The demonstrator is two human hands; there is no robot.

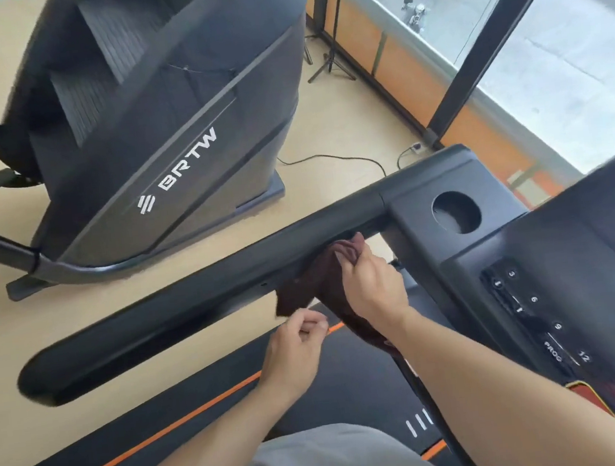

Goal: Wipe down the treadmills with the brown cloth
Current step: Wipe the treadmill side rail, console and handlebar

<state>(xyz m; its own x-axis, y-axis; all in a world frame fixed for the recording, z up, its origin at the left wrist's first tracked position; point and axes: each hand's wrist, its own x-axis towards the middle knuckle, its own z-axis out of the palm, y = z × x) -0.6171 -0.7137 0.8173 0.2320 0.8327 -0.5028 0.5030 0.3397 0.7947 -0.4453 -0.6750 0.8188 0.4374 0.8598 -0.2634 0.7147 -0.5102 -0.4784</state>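
The brown cloth (306, 290) is bunched against the inner side of the treadmill's black handrail (198, 293), close to the console's round cup holder (456, 212); its upper fold is gripped by the right hand (374, 282), fingers curled round it; a lower corner is pinched between thumb and fingertips of the left hand (295, 351); a strip of cloth hangs beneath the right wrist; the orange-edged belt deck (149, 439) is seen below; a BRTW stair machine (159, 134) stands beyond on the wooden floor (325, 124).
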